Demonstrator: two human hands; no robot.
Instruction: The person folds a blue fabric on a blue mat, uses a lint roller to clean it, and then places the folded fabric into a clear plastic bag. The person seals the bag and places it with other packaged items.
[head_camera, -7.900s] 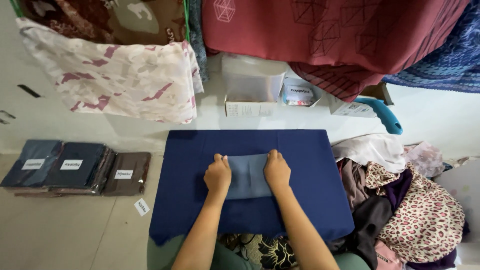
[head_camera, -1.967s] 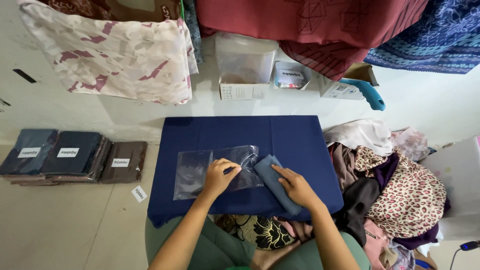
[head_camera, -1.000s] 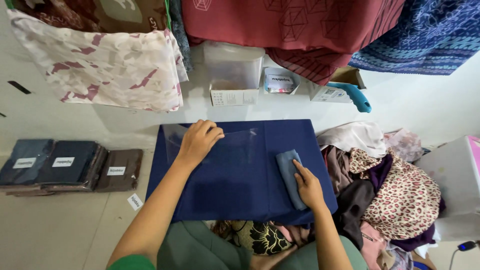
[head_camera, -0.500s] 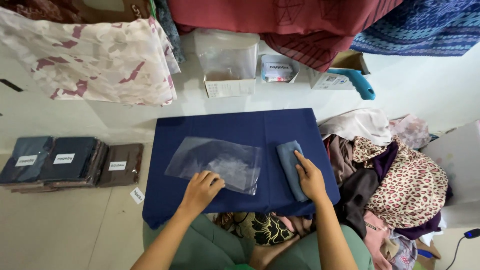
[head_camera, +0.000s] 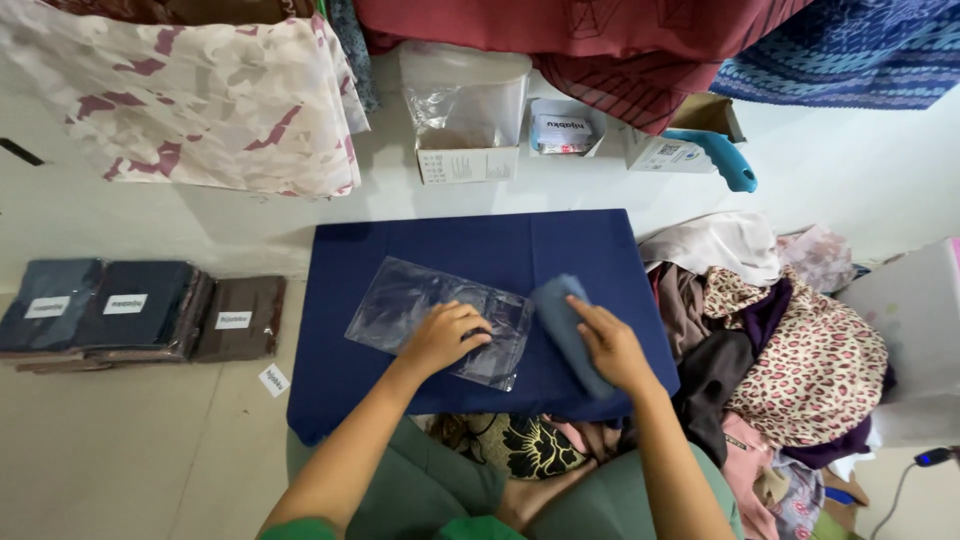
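Left hand (head_camera: 442, 336) presses the clear bag (head_camera: 437, 320) flat mid-board; right hand (head_camera: 612, 348) clasps the folded blue cloth (head_camera: 565, 328) near the navy board's (head_camera: 470, 250) right edge; best keep the bag's mouth pinned

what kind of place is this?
Likely a home garment-packing spot on the floor: left hand on a clear plastic bag, right hand on folded blue cloth, bagged labelled stacks, loose clothes pile.
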